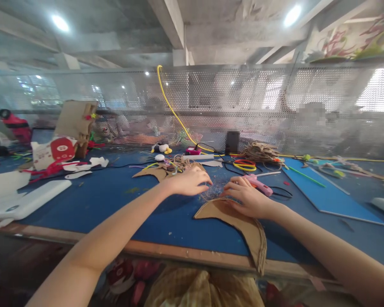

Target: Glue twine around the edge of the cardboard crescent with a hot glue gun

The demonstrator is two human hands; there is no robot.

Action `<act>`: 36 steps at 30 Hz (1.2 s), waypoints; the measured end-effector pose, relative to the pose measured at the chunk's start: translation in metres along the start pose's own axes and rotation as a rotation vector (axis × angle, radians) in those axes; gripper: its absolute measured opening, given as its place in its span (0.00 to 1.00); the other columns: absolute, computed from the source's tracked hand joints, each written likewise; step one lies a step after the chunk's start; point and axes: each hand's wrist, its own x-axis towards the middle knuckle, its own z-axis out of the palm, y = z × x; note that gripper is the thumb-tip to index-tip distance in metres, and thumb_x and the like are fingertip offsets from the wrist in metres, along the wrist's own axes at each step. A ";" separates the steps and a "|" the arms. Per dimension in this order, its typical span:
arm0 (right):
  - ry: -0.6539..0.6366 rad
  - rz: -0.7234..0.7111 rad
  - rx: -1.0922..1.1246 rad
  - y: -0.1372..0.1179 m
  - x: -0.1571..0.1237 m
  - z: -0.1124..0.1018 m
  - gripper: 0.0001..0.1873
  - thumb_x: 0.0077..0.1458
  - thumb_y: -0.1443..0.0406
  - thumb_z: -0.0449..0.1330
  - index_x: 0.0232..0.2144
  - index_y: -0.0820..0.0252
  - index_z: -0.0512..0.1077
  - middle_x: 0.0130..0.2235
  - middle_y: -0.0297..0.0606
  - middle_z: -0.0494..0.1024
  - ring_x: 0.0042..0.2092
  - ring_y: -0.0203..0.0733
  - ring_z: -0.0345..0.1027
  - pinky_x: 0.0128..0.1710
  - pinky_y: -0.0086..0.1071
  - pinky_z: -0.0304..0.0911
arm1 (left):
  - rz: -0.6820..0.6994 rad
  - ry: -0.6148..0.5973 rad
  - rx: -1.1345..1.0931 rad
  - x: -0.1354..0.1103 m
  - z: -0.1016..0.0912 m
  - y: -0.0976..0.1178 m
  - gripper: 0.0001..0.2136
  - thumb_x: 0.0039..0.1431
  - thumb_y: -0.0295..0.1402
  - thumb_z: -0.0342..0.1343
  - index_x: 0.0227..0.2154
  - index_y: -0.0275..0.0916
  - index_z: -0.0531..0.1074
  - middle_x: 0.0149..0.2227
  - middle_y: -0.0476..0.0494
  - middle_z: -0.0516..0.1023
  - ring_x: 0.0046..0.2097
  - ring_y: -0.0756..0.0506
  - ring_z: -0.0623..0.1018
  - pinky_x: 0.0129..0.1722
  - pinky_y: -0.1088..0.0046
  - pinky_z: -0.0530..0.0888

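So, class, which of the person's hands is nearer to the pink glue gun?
The right. The right hand is close beside the pink glue gun, at the curved cardboard piece; the left hand is farther off, to the left across a gap.

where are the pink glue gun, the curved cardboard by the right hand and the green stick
Pink glue gun (259, 185): head view, on its body
Curved cardboard (251, 232): head view, on its upper face
Green stick (306, 176): head view, about mid-length
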 end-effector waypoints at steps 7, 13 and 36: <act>0.129 0.090 -0.111 0.003 0.004 -0.005 0.06 0.66 0.63 0.55 0.38 0.55 0.72 0.41 0.41 0.78 0.51 0.50 0.62 0.50 0.45 0.62 | -0.034 0.021 -0.060 -0.002 0.025 0.018 0.11 0.68 0.37 0.53 0.38 0.42 0.80 0.43 0.44 0.83 0.49 0.41 0.75 0.51 0.64 0.69; 0.122 0.114 -0.248 0.005 0.016 -0.022 0.11 0.69 0.64 0.47 0.36 0.57 0.67 0.39 0.44 0.74 0.47 0.50 0.63 0.48 0.45 0.63 | -0.043 0.046 -0.027 -0.001 0.026 0.025 0.13 0.67 0.42 0.55 0.34 0.40 0.80 0.42 0.42 0.83 0.48 0.40 0.75 0.51 0.63 0.71; 0.368 0.216 -0.347 0.053 -0.010 -0.016 0.10 0.62 0.58 0.61 0.30 0.55 0.74 0.33 0.38 0.79 0.46 0.48 0.66 0.49 0.40 0.59 | 0.135 0.110 0.134 -0.008 0.029 0.040 0.29 0.62 0.59 0.54 0.44 0.35 0.79 0.49 0.36 0.80 0.58 0.33 0.68 0.62 0.53 0.61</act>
